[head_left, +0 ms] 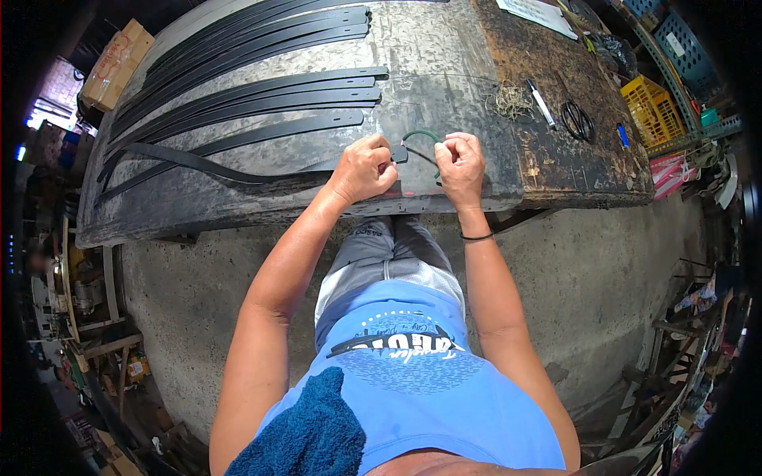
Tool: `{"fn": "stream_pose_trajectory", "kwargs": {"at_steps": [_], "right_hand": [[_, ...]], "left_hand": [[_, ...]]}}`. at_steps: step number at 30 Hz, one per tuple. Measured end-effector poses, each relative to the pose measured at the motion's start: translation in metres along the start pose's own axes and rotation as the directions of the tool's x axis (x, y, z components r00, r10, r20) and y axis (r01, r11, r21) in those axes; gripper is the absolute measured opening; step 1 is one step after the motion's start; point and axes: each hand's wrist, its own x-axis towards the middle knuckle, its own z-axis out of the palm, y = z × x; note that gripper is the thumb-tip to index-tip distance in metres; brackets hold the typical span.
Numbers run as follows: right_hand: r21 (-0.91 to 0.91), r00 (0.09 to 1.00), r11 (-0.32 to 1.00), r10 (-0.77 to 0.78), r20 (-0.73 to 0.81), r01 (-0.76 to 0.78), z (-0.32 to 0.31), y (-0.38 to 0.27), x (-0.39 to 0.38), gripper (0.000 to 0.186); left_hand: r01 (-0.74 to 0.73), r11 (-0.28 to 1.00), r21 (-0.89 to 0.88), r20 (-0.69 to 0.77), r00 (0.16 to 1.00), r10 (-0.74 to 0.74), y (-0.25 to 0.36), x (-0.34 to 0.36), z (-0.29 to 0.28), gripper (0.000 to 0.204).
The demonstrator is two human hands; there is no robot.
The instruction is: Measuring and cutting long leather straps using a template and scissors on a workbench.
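My left hand is closed on the end of a black strap near the table's front edge. The strap's dark tip shows just past my fingers. My right hand pinches a thin green cord, which arches between my two hands by that tip. More black straps lie in rows on the scuffed table, their rounded, slotted ends beside my hands.
Right of my hands lie tangled string, a white marker, black scissors and a blue item. A cardboard box stands at left, yellow crates at right. Cluttered racks flank the concrete floor.
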Motion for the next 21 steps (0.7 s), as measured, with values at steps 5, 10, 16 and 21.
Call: {"fn": "stream_pose_trajectory", "kwargs": {"at_steps": [5, 10, 16, 21], "right_hand": [[0.002, 1.000, 1.000, 0.010, -0.006, -0.010, 0.000, 0.002, -0.001, 0.009], [0.093, 0.996, 0.994, 0.054, -0.065, -0.048, 0.000, 0.014, 0.001, 0.011], [0.378, 0.967, 0.917, 0.201, -0.156, -0.129, -0.005, 0.023, 0.001, 0.015], [0.400, 0.970, 0.907, 0.203, -0.134, -0.135, -0.007, 0.021, 0.001, 0.011]], "left_hand": [[-0.006, 1.000, -0.004, -0.027, 1.000, 0.006, -0.001, 0.000, 0.000, 0.012], [0.020, 0.999, 0.040, -0.055, 0.998, -0.018, 0.000, 0.001, 0.007, 0.014], [-0.014, 0.977, 0.213, 0.053, 0.999, 0.003, 0.002, -0.001, 0.014, 0.028], [0.130, 0.960, 0.250, -0.054, 0.991, -0.120, -0.001, -0.004, 0.016, 0.034]]}}
